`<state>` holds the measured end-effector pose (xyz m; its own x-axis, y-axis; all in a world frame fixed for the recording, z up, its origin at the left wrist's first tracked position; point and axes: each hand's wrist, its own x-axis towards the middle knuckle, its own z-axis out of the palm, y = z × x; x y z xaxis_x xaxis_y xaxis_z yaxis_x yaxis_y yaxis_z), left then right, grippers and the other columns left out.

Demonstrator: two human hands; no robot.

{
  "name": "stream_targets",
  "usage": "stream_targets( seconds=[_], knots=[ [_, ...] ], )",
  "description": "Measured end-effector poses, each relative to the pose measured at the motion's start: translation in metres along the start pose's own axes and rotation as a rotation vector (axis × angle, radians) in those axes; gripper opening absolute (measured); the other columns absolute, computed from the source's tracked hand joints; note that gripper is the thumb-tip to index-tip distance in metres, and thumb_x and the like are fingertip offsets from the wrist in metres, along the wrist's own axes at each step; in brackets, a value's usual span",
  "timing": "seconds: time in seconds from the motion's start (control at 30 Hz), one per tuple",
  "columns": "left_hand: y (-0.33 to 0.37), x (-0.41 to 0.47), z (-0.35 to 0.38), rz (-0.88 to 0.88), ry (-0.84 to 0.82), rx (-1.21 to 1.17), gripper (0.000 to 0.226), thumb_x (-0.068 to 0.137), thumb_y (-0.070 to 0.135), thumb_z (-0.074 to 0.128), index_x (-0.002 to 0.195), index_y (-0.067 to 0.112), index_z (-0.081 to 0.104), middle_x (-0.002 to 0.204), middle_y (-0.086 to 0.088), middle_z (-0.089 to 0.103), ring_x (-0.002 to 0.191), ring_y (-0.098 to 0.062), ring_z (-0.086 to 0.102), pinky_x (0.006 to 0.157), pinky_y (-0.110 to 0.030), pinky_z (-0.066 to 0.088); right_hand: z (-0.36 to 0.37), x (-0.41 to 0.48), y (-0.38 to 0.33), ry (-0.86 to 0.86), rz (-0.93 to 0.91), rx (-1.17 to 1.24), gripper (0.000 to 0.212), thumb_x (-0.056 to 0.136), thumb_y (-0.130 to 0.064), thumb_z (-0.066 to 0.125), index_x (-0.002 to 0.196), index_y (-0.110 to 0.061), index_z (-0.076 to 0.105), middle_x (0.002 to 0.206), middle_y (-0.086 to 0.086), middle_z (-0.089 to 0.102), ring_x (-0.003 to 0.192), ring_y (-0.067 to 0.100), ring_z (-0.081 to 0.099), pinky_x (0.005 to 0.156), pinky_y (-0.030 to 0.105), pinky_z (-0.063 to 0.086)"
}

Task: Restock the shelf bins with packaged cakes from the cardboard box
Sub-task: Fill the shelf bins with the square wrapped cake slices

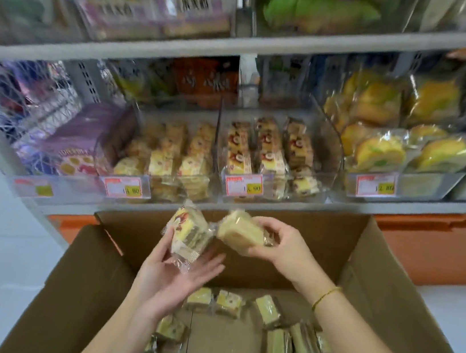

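Left hand point(172, 278), fingers straight, cradles printed cake point(187, 235); right hand point(281, 250) grips plain cake point(240, 231) (both above the open cardboard box point(362, 269)).

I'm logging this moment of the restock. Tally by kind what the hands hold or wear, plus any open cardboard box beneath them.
Packaged cakes in hand: 2, a printed-wrapper cake lying on the left hand and a plain cake gripped by the right hand
Cardboard box: 1
Bracelet: 1, on the right wrist
Total: 4
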<state>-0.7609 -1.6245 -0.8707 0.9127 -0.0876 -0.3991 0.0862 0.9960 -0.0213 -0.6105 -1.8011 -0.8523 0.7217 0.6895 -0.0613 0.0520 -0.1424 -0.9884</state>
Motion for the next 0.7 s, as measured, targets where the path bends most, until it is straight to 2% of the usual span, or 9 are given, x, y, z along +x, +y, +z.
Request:
stream_targets(
  seconds=[0.07, 0.13, 0.23, 0.3, 0.43, 0.53, 0.57, 0.63, 0.7],
  knots=[
    [0.005, 0.001, 0.001, -0.062, -0.152, -0.258, 0.076, 0.087, 0.041, 0.054, 0.151, 0.019, 0.018, 0.152, -0.03, 0.019, 0.13, -0.061, 0.024, 0.086, -0.084, 0.028, 0.009, -0.008, -0.015, 0.065, -0.213, -0.199, 0.048, 0.072, 0.0, 0.074, 0.103, -0.035, 0.064, 0.108, -0.017, 0.065, 0.105, 0.0, 0.058, 0.088, 0.016, 0.046],
    [0.001, -0.007, 0.004, -0.087, -0.208, -0.355, 0.071, 0.094, 0.053, 0.043, 0.151, 0.018, 0.019, 0.142, -0.045, 0.025, 0.122, -0.071, 0.027, 0.085, -0.085, 0.026, 0.019, -0.014, -0.027, 0.12, -0.44, -0.43, 0.049, 0.073, 0.003, 0.067, 0.105, -0.033, 0.064, 0.114, -0.023, 0.059, 0.114, -0.004, 0.049, 0.097, 0.016, 0.041],
    [-0.012, -0.034, 0.033, 0.034, -0.18, -0.093, 0.081, 0.082, 0.034, 0.074, 0.147, 0.012, 0.031, 0.141, -0.043, 0.031, 0.13, -0.06, 0.029, 0.092, -0.08, 0.029, 0.034, -0.022, -0.04, 0.133, -0.708, -0.671, 0.052, 0.072, 0.008, 0.066, 0.11, -0.028, 0.065, 0.131, -0.014, 0.048, 0.13, 0.004, 0.038, 0.108, 0.018, 0.033],
    [-0.014, -0.046, 0.047, 0.145, -0.193, 0.057, 0.084, 0.073, 0.032, 0.078, 0.144, 0.01, 0.039, 0.144, -0.032, 0.037, 0.133, -0.05, 0.036, 0.101, -0.069, 0.034, 0.042, -0.03, -0.05, 0.153, -0.729, -0.623, 0.053, 0.076, 0.011, 0.061, 0.11, -0.03, 0.065, 0.142, -0.012, 0.039, 0.135, 0.002, 0.033, 0.109, 0.015, 0.032],
    [-0.022, -0.063, 0.068, 0.33, -0.216, 0.281, 0.089, 0.054, 0.022, 0.092, 0.134, 0.012, 0.053, 0.135, -0.029, 0.05, 0.122, -0.049, 0.05, 0.097, -0.063, 0.042, 0.047, -0.044, -0.078, 0.125, -0.403, -0.099, 0.07, 0.085, 0.018, 0.044, 0.115, -0.045, 0.054, 0.138, -0.022, 0.042, 0.129, -0.005, 0.041, 0.099, 0.013, 0.043],
    [-0.023, -0.069, 0.076, 0.457, -0.167, 0.359, 0.097, 0.036, 0.017, 0.097, 0.124, 0.011, 0.059, 0.125, -0.03, 0.058, 0.108, -0.049, 0.059, 0.087, -0.068, 0.045, 0.038, -0.045, -0.097, 0.013, -0.063, 0.284, 0.038, 0.098, -0.002, 0.046, 0.123, -0.03, 0.054, 0.123, -0.005, 0.063, 0.106, 0.007, 0.064, 0.077, 0.019, 0.055],
    [-0.022, -0.071, 0.077, 0.484, -0.155, 0.385, 0.099, 0.033, 0.017, 0.098, 0.123, 0.011, 0.059, 0.123, -0.03, 0.06, 0.106, -0.048, 0.061, 0.086, -0.067, 0.045, 0.035, -0.046, -0.102, -0.033, 0.026, 0.325, 0.025, 0.1, -0.018, 0.047, 0.123, -0.022, 0.056, 0.116, 0.001, 0.069, 0.1, 0.014, 0.068, 0.078, 0.025, 0.056],
    [-0.018, -0.073, 0.076, 0.487, -0.119, 0.461, 0.101, 0.031, 0.018, 0.098, 0.124, 0.01, 0.058, 0.122, -0.027, 0.061, 0.105, -0.044, 0.063, 0.084, -0.062, 0.051, 0.028, -0.046, -0.103, -0.122, 0.142, 0.306, 0.039, 0.095, -0.042, 0.051, 0.118, -0.013, 0.062, 0.107, 0.008, 0.072, 0.096, 0.024, 0.07, 0.082, 0.035, 0.057],
    [-0.017, -0.074, 0.076, 0.467, -0.093, 0.547, 0.098, 0.032, 0.019, 0.098, 0.122, 0.003, 0.062, 0.12, -0.027, 0.063, 0.102, -0.041, 0.066, 0.078, -0.054, 0.056, 0.025, -0.046, -0.104, -0.21, 0.205, 0.134, 0.044, 0.084, -0.047, 0.061, 0.113, -0.013, 0.065, 0.106, 0.01, 0.072, 0.088, 0.023, 0.07, 0.078, 0.033, 0.057]
  ],
)
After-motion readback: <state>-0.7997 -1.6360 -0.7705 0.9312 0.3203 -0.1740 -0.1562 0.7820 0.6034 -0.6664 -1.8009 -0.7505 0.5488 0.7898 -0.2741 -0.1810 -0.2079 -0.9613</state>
